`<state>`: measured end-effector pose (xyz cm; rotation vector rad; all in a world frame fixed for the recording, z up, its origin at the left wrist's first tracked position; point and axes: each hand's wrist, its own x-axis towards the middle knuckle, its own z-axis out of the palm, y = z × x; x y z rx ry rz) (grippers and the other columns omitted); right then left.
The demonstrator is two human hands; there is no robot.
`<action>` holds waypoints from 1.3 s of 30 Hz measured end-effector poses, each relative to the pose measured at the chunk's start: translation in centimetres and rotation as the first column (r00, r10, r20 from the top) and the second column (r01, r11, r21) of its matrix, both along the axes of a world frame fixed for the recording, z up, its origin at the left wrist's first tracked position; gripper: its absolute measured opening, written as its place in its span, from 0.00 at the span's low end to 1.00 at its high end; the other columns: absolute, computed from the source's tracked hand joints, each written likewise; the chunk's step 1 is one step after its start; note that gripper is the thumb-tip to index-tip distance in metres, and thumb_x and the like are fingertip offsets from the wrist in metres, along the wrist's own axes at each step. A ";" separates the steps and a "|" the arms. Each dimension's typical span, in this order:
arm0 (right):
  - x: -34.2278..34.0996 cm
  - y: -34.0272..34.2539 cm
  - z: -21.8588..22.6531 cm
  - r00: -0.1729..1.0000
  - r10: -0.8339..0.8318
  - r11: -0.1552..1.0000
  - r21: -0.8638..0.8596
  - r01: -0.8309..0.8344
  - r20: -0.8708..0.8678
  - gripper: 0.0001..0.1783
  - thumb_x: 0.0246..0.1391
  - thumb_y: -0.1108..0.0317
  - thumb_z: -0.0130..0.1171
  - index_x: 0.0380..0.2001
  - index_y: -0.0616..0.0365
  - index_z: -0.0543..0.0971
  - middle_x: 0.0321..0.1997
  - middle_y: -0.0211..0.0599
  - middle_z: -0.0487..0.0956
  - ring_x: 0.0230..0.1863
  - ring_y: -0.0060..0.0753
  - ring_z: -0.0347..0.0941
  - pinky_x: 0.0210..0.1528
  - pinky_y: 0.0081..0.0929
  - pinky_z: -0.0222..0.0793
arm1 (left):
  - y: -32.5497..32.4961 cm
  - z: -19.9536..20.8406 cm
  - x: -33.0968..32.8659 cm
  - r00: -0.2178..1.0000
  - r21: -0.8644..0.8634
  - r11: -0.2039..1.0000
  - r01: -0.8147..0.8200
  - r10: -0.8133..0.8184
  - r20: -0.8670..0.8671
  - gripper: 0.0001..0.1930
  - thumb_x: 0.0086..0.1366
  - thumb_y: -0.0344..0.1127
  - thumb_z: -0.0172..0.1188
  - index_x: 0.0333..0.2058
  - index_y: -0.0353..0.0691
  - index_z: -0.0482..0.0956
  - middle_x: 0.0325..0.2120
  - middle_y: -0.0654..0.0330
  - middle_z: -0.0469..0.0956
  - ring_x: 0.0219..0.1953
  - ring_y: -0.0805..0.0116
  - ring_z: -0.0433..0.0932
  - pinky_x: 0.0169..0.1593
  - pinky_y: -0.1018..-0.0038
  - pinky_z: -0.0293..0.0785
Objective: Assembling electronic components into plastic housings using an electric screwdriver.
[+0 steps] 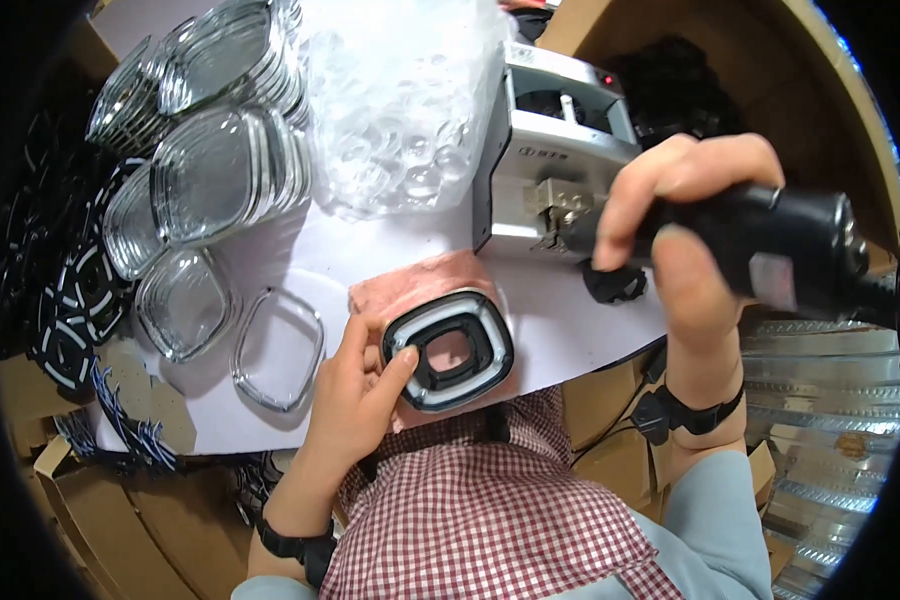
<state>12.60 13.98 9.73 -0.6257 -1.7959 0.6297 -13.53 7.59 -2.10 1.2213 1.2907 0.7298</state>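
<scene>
My left hand [355, 395] grips a rounded-square black frame [450, 393] with a white ring and an open centre, its thumb on the inner black part. The frame lies on a folded pink cloth [410, 283] at the table's near edge. In my right hand [685, 250] is a black electric screwdriver [800, 245], held nearly level and pointing left. Its nose is at the metal block on the front of a grey screw feeder [515, 185]; whether the tip touches it, I cannot tell. Below the nose, a small black part [615, 284] lies on the table.
Stacks of clear rounded-square covers [205, 180] stand at the left, with a single clear cover [275, 350] beside them. A plastic bag of clear domed pieces [390, 130] sits at the back. Black frames [70, 330] and wires [130, 420] edge the left. Boxes surround the table [355, 245].
</scene>
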 end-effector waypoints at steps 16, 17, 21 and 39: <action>-1.5 -3.0 -1.4 0.892 0.111 0.948 -0.223 -0.228 -0.438 0.15 0.61 0.64 0.53 0.48 0.56 0.67 0.33 0.39 0.73 0.20 0.21 0.67 0.29 0.19 0.64 | 0.2 -0.5 -0.2 1.000 0.028 1.000 0.007 -0.006 -0.020 0.16 0.67 0.41 0.59 0.43 0.35 0.69 0.14 0.59 0.74 0.14 0.76 0.70 0.20 0.75 0.60; -1.4 -3.0 -1.4 0.893 0.116 0.946 -0.225 -0.233 -0.435 0.15 0.61 0.64 0.53 0.48 0.56 0.67 0.33 0.39 0.73 0.21 0.21 0.68 0.29 0.19 0.64 | 0.3 0.0 -0.3 0.998 -0.031 0.999 0.040 -0.041 -0.039 0.14 0.68 0.37 0.58 0.45 0.35 0.68 0.20 0.62 0.76 0.19 0.80 0.70 0.23 0.80 0.63; -1.0 -2.4 -1.3 0.878 0.164 0.946 -0.181 -0.270 -0.450 0.15 0.61 0.63 0.52 0.48 0.54 0.68 0.35 0.35 0.74 0.22 0.19 0.68 0.32 0.20 0.64 | 0.3 0.1 -0.2 0.999 -0.065 0.997 0.046 -0.047 -0.021 0.13 0.68 0.31 0.58 0.47 0.36 0.67 0.26 0.65 0.78 0.24 0.86 0.70 0.26 0.86 0.64; -3.0 -2.9 -2.1 0.893 -0.058 0.949 -0.303 -0.090 -0.446 0.15 0.59 0.64 0.58 0.44 0.55 0.65 0.30 0.40 0.73 0.19 0.23 0.67 0.25 0.18 0.67 | -0.3 -0.2 -0.4 0.993 0.022 0.997 0.080 -0.078 -0.087 0.17 0.66 0.28 0.59 0.51 0.32 0.65 0.27 0.61 0.81 0.23 0.85 0.73 0.25 0.87 0.65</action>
